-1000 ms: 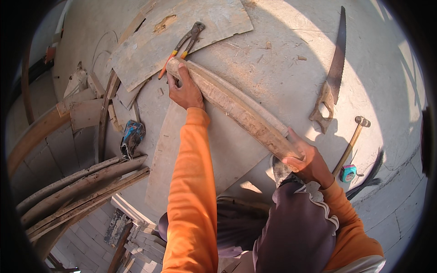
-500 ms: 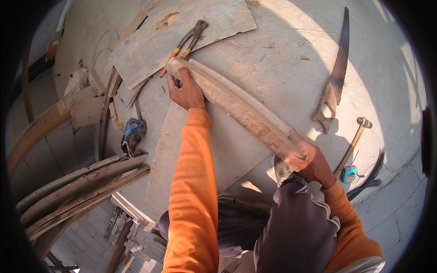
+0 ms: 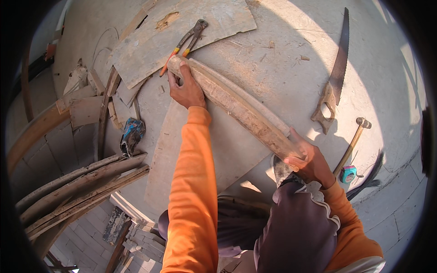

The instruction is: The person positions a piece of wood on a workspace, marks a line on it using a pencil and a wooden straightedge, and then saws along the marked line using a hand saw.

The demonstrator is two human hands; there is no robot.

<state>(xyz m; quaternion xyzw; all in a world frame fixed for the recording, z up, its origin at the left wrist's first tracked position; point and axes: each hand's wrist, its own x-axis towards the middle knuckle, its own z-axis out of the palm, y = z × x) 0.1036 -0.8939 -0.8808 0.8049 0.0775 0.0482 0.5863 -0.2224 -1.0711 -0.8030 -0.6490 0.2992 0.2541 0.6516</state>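
Observation:
A length of rough wooden plank (image 3: 236, 107) slants across the middle, its far end at the upper left and its near end at the lower right. Along its far edge runs a second, paler strip of wood (image 3: 248, 95); I cannot tell if the two are joined. My left hand (image 3: 187, 90) grips the far end, thumb on top and fingers around the side. Around the near end closes my right hand (image 3: 313, 159), beside my knee. Pincers (image 3: 196, 32) with orange and yellow handles lie just beyond the left hand, partly on a plywood sheet (image 3: 150, 50).
To the right lie a handsaw (image 3: 337, 68), a hammer (image 3: 353, 144), a teal tape measure (image 3: 348, 174) and a dark bundle of wire or bristles (image 3: 371, 177). Stacked boards (image 3: 82, 193), a blue-black bag (image 3: 132, 136) and wood scraps (image 3: 86, 111) are on the left. Another flat sheet (image 3: 182, 150) lies under my arms.

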